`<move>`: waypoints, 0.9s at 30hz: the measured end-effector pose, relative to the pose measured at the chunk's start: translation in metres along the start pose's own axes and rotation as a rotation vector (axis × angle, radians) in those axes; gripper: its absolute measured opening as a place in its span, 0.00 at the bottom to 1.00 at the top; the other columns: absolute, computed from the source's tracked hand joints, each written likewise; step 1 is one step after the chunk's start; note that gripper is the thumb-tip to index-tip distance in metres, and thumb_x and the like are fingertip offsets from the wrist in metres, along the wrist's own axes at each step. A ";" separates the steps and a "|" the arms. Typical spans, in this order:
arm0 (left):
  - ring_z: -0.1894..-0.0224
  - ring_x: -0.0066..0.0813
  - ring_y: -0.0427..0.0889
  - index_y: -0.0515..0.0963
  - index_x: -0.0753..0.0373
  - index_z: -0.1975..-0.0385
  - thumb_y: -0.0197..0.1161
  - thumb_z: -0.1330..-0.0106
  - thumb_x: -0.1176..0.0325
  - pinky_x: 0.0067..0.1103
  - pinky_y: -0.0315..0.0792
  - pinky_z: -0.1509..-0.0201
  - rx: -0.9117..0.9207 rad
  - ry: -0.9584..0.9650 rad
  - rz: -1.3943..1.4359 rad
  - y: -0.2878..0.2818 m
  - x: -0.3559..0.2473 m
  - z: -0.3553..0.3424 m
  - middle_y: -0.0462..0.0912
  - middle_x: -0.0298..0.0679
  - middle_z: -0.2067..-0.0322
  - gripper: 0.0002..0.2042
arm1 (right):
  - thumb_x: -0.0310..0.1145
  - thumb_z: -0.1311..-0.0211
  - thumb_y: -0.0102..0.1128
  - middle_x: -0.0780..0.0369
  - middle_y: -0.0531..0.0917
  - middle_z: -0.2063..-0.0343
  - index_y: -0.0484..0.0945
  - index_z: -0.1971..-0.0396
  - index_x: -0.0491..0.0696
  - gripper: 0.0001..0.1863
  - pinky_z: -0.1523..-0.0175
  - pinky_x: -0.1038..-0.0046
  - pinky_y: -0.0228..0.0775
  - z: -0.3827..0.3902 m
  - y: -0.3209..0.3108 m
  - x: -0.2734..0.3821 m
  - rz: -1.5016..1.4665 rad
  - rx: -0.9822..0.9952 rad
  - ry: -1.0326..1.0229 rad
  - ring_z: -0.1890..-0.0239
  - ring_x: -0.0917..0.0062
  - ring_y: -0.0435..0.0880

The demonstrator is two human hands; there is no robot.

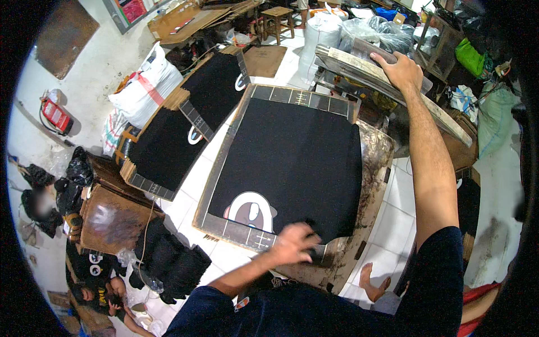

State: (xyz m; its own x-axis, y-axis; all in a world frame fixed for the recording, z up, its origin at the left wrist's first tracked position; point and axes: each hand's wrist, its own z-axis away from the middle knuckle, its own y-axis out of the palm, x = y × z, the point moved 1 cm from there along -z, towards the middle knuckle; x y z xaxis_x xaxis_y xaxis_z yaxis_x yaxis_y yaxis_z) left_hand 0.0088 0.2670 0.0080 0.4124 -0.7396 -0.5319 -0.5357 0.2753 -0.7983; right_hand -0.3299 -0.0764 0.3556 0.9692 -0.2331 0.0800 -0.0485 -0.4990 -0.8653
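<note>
In front of me a black fabric panel [289,163] lies flat on a board with a ruled dark border [224,168]. A white and brown cartoon eye print [251,212] is near its lower left corner. My left hand [295,242], somewhat blurred, hovers over the near edge of the fabric with its fingers apart; it holds nothing I can see. At the upper right my right hand [397,70] grips the top of a tilted, worn panel with a pale frame [365,70], raised beside the board. The hand hides part of its edge.
To the left, more boards carry black fabric [163,146] with eye prints. A stained brown table [368,185] supports my board. White sacks [146,84], a fire extinguisher [56,115], a wooden stool [278,23] and black cloth heaps [171,253] stand around. Another person [104,292] is at lower left.
</note>
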 end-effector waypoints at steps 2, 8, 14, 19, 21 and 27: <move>0.38 0.49 0.77 0.81 0.60 0.48 0.77 0.48 0.57 0.43 0.71 0.35 -0.271 -0.445 -0.009 -0.044 0.068 0.027 0.83 0.49 0.48 0.27 | 0.86 0.51 0.51 0.51 0.89 0.54 0.85 0.44 0.50 0.54 0.39 0.57 0.76 0.001 0.000 0.001 0.015 -0.016 0.008 0.48 0.59 0.88; 0.44 0.62 0.81 0.76 0.74 0.41 0.59 0.28 0.41 0.43 0.72 0.36 -0.417 -1.467 -0.204 -0.142 0.264 0.159 0.83 0.67 0.51 0.35 | 0.84 0.50 0.55 0.48 0.86 0.47 0.83 0.40 0.49 0.54 0.37 0.58 0.75 0.000 0.002 0.000 0.030 -0.019 0.044 0.42 0.55 0.85; 0.77 0.19 0.61 0.71 0.65 0.82 0.51 0.19 0.52 0.27 0.59 0.74 -0.663 -1.226 0.392 -0.162 0.241 0.185 0.66 0.27 0.83 0.28 | 0.86 0.54 0.54 0.50 0.87 0.48 0.84 0.42 0.53 0.55 0.37 0.58 0.75 -0.008 0.006 -0.005 0.073 -0.098 0.041 0.43 0.56 0.85; 0.77 0.16 0.59 0.72 0.59 0.82 0.56 0.20 0.56 0.23 0.55 0.74 -0.677 -1.241 0.642 -0.149 0.196 0.153 0.66 0.23 0.82 0.24 | 0.77 0.52 0.65 0.48 0.89 0.58 0.88 0.53 0.46 0.46 0.43 0.61 0.78 0.002 0.002 0.001 -0.012 -0.223 0.078 0.51 0.56 0.88; 0.77 0.17 0.59 0.70 0.59 0.84 0.58 0.21 0.58 0.23 0.55 0.74 -0.630 -1.184 0.538 -0.131 0.189 0.136 0.65 0.23 0.83 0.24 | 0.78 0.52 0.64 0.48 0.89 0.57 0.88 0.52 0.45 0.48 0.43 0.60 0.78 0.008 -0.003 0.007 -0.031 -0.169 0.080 0.51 0.54 0.88; 0.78 0.23 0.61 0.69 0.67 0.84 0.58 0.21 0.58 0.30 0.59 0.74 -0.458 -1.221 0.463 -0.090 0.192 0.134 0.66 0.31 0.85 0.26 | 0.79 0.53 0.63 0.48 0.89 0.58 0.88 0.53 0.46 0.48 0.44 0.59 0.78 0.019 -0.012 0.022 -0.016 -0.103 0.093 0.51 0.54 0.88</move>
State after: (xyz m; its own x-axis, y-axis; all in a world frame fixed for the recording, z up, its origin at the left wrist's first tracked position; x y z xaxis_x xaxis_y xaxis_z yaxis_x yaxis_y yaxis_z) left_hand 0.2344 0.1826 -0.0600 0.3823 0.4298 -0.8180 -0.8932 -0.0547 -0.4462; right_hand -0.3035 -0.0594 0.3587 0.9437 -0.2983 0.1433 -0.0623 -0.5856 -0.8082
